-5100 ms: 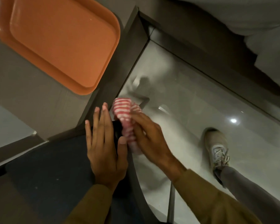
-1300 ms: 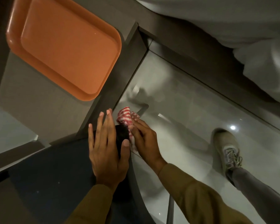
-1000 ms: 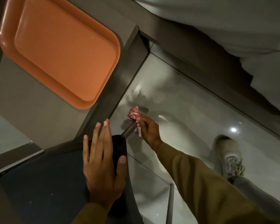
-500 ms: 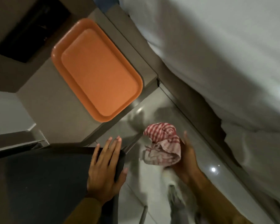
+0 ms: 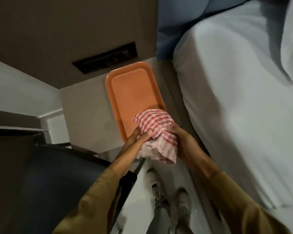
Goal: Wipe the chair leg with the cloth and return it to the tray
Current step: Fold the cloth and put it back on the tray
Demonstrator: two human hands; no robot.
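Both hands hold the bunched red-checked cloth (image 5: pixel 156 132) over the near edge of the orange tray (image 5: pixel 134 92), which lies on the surface (image 5: pixel 85 105). The left hand (image 5: pixel 137 139) pinches it with closed fingers; the right hand (image 5: pixel 184 141) cups it from the other side.

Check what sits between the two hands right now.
Head view: the red-and-white checked cloth is bunched between the left hand and right hand, both gripping it over the near end of the orange tray.
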